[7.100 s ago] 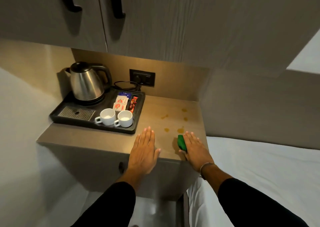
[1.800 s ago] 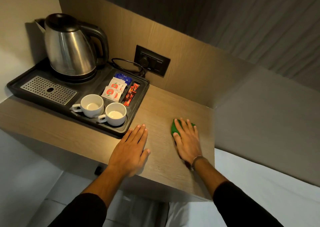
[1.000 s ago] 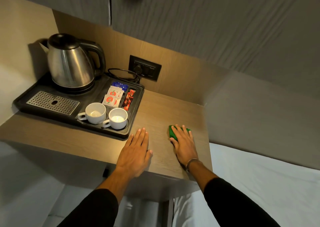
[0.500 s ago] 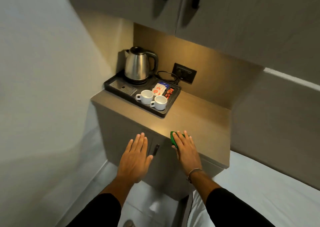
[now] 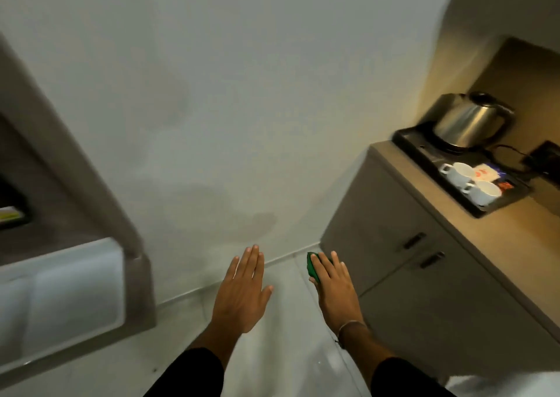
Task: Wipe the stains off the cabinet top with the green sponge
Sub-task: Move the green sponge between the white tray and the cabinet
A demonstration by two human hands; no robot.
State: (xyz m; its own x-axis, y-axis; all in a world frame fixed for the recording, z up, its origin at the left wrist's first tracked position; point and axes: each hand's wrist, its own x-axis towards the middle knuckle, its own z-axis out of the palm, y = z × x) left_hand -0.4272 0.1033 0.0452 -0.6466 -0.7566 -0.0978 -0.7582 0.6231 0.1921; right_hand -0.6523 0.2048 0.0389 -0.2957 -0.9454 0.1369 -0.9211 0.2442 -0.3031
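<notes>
My right hand [image 5: 335, 287] is held flat in the air over the floor, with the green sponge [image 5: 311, 264] under its fingers. My left hand [image 5: 241, 293] hovers beside it, flat, fingers together and holding nothing. Both hands are off the cabinet top [image 5: 497, 236], which lies to the right and shows no stains in its visible part.
A black tray [image 5: 424, 151] on the cabinet top holds a steel kettle [image 5: 468, 120], two white cups [image 5: 472, 183] and sachets. Two cabinet doors with dark handles [image 5: 412, 242] face me. A white wall fills the middle. A white bed corner [image 5: 60, 299] sits at left.
The view has swung left and backed away from the cabinet. Both hands have left the cabinet top and now hang over the floor, the sponge still under my right hand.
</notes>
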